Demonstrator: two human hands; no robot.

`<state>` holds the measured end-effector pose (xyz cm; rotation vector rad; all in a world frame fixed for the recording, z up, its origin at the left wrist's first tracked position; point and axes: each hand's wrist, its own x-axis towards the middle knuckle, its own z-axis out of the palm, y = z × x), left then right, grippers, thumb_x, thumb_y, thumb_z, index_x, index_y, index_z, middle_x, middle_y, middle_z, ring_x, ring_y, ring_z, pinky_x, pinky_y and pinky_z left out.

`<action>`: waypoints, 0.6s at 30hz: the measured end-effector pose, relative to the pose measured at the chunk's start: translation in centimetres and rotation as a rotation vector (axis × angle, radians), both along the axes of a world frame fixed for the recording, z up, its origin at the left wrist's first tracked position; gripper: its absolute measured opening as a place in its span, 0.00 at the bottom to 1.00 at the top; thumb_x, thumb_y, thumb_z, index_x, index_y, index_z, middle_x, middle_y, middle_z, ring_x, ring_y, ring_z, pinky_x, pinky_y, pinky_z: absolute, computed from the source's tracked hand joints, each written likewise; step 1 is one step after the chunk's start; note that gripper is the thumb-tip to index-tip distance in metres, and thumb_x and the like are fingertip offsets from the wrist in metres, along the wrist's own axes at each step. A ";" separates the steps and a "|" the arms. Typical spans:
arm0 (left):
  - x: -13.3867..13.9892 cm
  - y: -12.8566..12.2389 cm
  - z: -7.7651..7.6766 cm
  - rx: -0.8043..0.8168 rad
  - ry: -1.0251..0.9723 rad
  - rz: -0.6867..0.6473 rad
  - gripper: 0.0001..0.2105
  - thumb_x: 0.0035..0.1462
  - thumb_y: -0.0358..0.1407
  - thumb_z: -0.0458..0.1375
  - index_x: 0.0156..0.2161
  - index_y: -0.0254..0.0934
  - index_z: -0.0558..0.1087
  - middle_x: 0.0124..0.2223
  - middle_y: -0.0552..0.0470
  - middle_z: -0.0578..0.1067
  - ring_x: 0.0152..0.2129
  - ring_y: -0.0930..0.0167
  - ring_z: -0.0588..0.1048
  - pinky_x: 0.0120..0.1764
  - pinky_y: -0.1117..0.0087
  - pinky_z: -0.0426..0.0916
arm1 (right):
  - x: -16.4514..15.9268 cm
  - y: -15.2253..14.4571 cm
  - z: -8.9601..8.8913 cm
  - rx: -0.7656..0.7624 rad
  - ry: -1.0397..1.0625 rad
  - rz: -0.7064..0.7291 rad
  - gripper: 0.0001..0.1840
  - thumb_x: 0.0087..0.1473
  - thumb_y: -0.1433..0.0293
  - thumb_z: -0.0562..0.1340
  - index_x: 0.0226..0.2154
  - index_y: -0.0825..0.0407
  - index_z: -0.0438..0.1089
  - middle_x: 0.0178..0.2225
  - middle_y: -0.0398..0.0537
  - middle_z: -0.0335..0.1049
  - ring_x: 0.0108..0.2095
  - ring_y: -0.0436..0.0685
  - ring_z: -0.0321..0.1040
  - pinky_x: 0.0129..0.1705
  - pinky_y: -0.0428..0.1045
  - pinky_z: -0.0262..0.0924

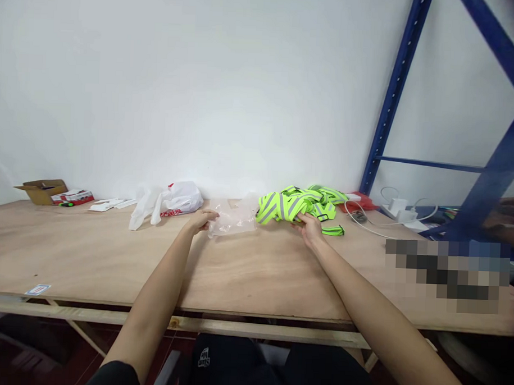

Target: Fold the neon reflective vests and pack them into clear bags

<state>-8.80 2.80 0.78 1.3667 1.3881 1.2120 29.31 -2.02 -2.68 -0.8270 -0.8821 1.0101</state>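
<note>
My left hand (203, 220) pinches the left edge of a clear plastic bag (233, 218) above the wooden table. In my right hand (309, 228) is a bundle of neon yellow reflective straps (284, 207) with grey stripes, its left end touching or just beside the bag's right side. Whether that end is inside the bag I cannot tell. Behind my right hand lie more neon reflective straps (330, 195) in a heap, with black buckles among them. One loose strap end (334, 230) rests on the table right of my fingers.
White plastic bags (183, 196) with red print lie left of my hands. Farther left are an open cardboard box (42, 190) and a red-and-white box (73, 196). Right stand white chargers with cables (397, 208), a red bag (360, 202) and a blue metal rack (381, 124). Another person's hand (509, 218) is blurred at right.
</note>
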 end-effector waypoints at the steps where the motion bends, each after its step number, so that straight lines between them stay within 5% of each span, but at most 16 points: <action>1: 0.1 0.5 0.3 -0.021 -0.006 -0.004 0.10 0.44 0.35 0.69 0.32 0.33 0.76 0.25 0.52 0.73 0.13 0.80 0.58 0.16 0.76 0.50 | 0.2 0.0 -0.1 -0.005 0.002 -0.004 0.14 0.33 0.63 0.72 0.27 0.50 0.75 0.35 0.50 0.78 0.39 0.62 0.74 0.34 0.54 0.72; 6: 1.8 3.2 2.0 -0.049 -0.048 0.032 0.15 0.57 0.41 0.63 0.45 0.33 0.72 0.33 0.44 0.77 0.18 0.75 0.70 0.21 0.75 0.63 | 0.1 -0.1 -0.5 -0.022 -0.030 0.037 0.14 0.35 0.63 0.72 0.29 0.51 0.76 0.36 0.51 0.79 0.40 0.64 0.75 0.36 0.55 0.73; 11: 5.0 2.3 1.6 -0.001 0.014 -0.031 0.27 0.55 0.43 0.66 0.55 0.32 0.68 0.44 0.36 0.78 0.25 0.67 0.79 0.26 0.73 0.68 | -0.5 -0.5 -0.5 -0.039 -0.067 0.148 0.15 0.37 0.63 0.72 0.31 0.50 0.76 0.37 0.51 0.79 0.39 0.64 0.75 0.36 0.56 0.72; 15: 8.6 -1.3 0.9 0.099 0.040 -0.246 0.23 0.57 0.44 0.65 0.55 0.38 0.73 0.48 0.42 0.78 0.35 0.66 0.80 0.31 0.74 0.70 | -1.5 -1.1 -0.5 -0.045 -0.105 0.273 0.16 0.38 0.63 0.71 0.33 0.51 0.77 0.38 0.52 0.80 0.37 0.63 0.76 0.36 0.57 0.72; 18: 10.6 -4.0 0.5 0.099 0.100 -0.605 0.23 0.57 0.49 0.63 0.54 0.39 0.75 0.47 0.44 0.79 0.38 0.63 0.80 0.34 0.69 0.73 | -2.3 -1.3 -0.6 -0.028 -0.137 0.333 0.20 0.38 0.63 0.71 0.37 0.50 0.77 0.40 0.52 0.80 0.39 0.64 0.76 0.39 0.59 0.72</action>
